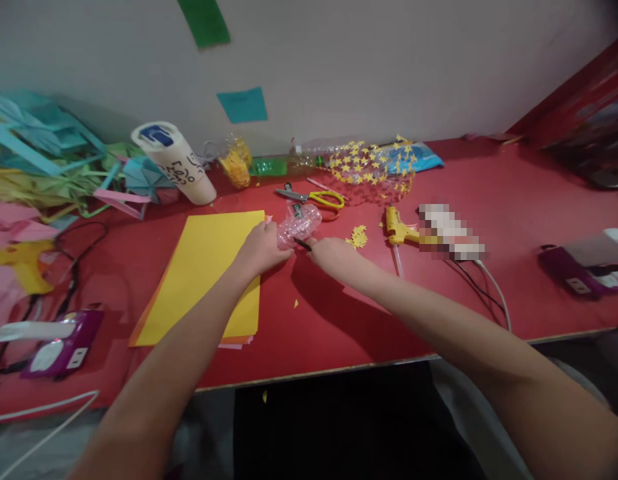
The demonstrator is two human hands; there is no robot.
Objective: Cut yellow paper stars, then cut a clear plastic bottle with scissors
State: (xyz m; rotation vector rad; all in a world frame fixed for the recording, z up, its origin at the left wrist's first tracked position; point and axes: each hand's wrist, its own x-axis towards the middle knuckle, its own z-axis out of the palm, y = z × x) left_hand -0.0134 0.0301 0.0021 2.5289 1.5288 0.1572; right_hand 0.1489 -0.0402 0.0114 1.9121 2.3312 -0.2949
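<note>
My left hand (pixel 265 248) is closed against the near left side of a pinkish see-through plastic piece (pixel 299 225) that looks like part of a bottle. Right beside it, my right hand (pixel 331 255) grips a thin dark stick-like tool (pixel 303 245), whose tip meets the plastic's lower edge; its exact kind is too small to make out. Just beyond lie yellow-handled scissors (pixel 327 198), their blades toward the left. A small heap of yellow paper stars (pixel 359 237) sits to the right of my right hand. Under my left wrist rests a stack of yellow paper (pixel 209 267).
A yellow glue gun (pixel 397 227) lies right, near a blurred-out phone-like object (pixel 451 231). Star-covered plastic (pixel 371 163), a green bottle (pixel 269 167) and a white cylinder (pixel 181 167) line the wall. Purple power strips (pixel 63 343) and cables flank both sides; folded paper (pixel 43 147) fills the left.
</note>
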